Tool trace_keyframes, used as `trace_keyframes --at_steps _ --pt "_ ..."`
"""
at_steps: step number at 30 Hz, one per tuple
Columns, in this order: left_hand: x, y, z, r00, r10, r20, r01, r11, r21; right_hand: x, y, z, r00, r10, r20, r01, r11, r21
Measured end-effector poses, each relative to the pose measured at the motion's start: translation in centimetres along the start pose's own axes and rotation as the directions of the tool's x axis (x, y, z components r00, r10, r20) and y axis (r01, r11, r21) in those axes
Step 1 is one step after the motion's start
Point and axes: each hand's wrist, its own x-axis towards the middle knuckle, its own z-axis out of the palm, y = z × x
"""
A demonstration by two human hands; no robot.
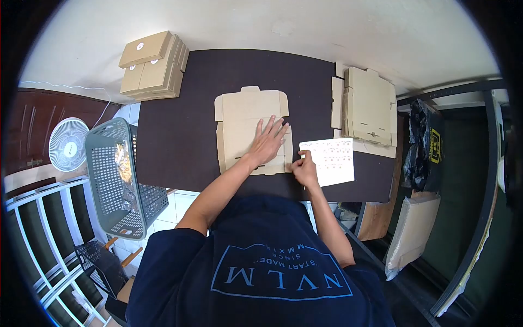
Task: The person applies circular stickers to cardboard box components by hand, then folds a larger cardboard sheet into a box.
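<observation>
A flat, unfolded cardboard box lies on the dark table, its tabs and side flaps spread. My left hand rests flat on its right half, fingers stretched and slightly apart. Close to the box's lower right edge is my right hand, its fingers curled together. That hand also borders the left side of a white sheet printed with rows of small marks. Whatever its fingertips pinch, if anything, is hidden.
Folded boxes with round stickers are stacked at the table's back left. Flat cardboard blanks are piled at the right. A grey plastic basket stands left of the table, beside a white fan.
</observation>
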Motion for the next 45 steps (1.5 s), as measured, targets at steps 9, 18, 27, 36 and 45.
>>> trace_keyframes --at_steps 9,18,27,36,45 --pt "0.1 -0.7 -0.9 1.0 0.003 -0.017 -0.004 0.999 -0.037 3.0 -1.5 -0.1 0.989 0.037 0.142 -0.097 0.891 0.444" --pt "-7.1 -2.4 -7.6 0.769 -0.468 -0.435 0.269 0.855 -0.443 5.2 -0.7 1.9 0.994 -0.072 -0.084 0.065 0.994 -0.086" --pt "-11.0 -8.0 -5.7 0.625 -0.749 -0.221 0.513 0.607 -0.606 4.8 -8.9 0.7 0.958 -0.285 -0.042 0.275 0.948 -0.159" --pt "-12.9 -5.8 -6.7 0.585 -0.762 -0.278 0.676 0.647 -0.353 10.1 -15.5 11.1 0.822 -0.447 0.354 0.444 0.891 0.094" --pt "-18.2 -3.0 -4.4 0.637 -0.674 -0.373 0.615 0.737 -0.281 11.3 -15.0 13.7 0.668 -0.624 0.405 0.686 0.727 -0.012"
